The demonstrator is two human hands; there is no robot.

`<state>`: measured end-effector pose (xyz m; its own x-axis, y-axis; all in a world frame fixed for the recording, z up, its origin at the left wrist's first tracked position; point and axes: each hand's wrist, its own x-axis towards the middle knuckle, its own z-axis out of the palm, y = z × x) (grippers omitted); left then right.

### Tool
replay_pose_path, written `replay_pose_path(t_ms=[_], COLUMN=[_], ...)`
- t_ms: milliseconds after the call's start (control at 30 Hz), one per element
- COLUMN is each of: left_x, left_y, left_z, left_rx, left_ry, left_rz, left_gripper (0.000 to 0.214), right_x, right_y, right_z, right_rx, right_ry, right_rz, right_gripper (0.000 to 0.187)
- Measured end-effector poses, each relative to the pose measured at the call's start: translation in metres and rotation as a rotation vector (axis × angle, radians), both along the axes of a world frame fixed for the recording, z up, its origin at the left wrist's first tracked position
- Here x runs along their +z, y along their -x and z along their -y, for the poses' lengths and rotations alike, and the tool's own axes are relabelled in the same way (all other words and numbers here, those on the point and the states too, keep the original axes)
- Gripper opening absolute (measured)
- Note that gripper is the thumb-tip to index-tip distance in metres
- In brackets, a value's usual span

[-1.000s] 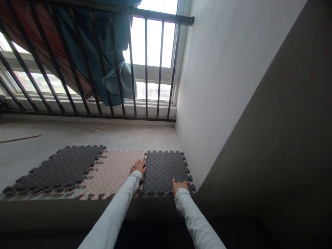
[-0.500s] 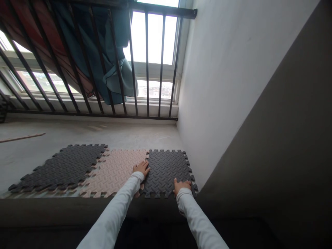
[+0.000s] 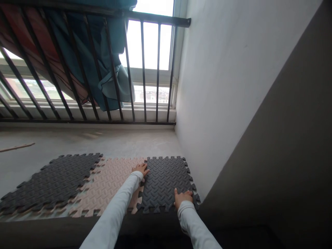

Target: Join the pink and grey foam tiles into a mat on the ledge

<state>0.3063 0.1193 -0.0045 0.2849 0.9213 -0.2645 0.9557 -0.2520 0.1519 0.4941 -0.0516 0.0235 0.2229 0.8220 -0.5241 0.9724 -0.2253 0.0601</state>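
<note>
Step in hand (judged from the layout): alignment of the right dark mat tile [image 3: 166, 178] with the pink mat tile [image 3: 111, 173] to its left. The right dark tile lies flat on the pale ledge [image 3: 129, 141], near the right wall [image 3: 215, 86]. Next move: it appears to call for matching the teeth along the shared seam, then even downward pressure. Full interlock at this seam cannot be confirmed. The left dark mat tile [image 3: 52, 183] lies beyond the pink tile; gaps are visible between their toothed edges.

Left hand [image 3: 140, 169]: open, palm down, fingers spread. It rests across the far part of the seam and grips nothing.

Right hand [image 3: 183, 198]: partly open, thumb apart from the bent fingers. It touches the near right part of the right dark tile, by the toothed edge. Applied pressure cannot be determined.
</note>
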Motion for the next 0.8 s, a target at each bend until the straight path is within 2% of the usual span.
replay_pose_path(t_ms=[167, 367, 467, 667, 800], left_x=[-0.003, -0.007, -0.007, -0.002, 0.004], left_y=[-0.008, -0.015, -0.008, 0.015, 0.033], left_z=[-0.008, -0.017, -0.02, -0.022, -0.006], left_rx=[0.047, 0.057, 0.038, 0.015, -0.035], left_ry=[-0.014, 0.038, 0.057, -0.007, 0.036], left_rz=[0.011, 0.014, 0.07, 0.146, 0.144], left_gripper=[0.067, 0.061, 0.056, 0.053, 0.05], right_x=[0.005, 0.016, 0.018, 0.019, 0.021], right_y=[0.003, 0.007, 0.006, 0.006, 0.006], right_z=[0.0, 0.002, 0.002, 0.002, 0.001], right_rx=[-0.029, -0.022, -0.025, -0.018, -0.007], right_ry=[0.031, 0.042, 0.039, 0.034, 0.048], right_rz=[0.081, 0.088, 0.078, 0.078, 0.083], right_gripper=[0.062, 0.064, 0.064, 0.064, 0.065])
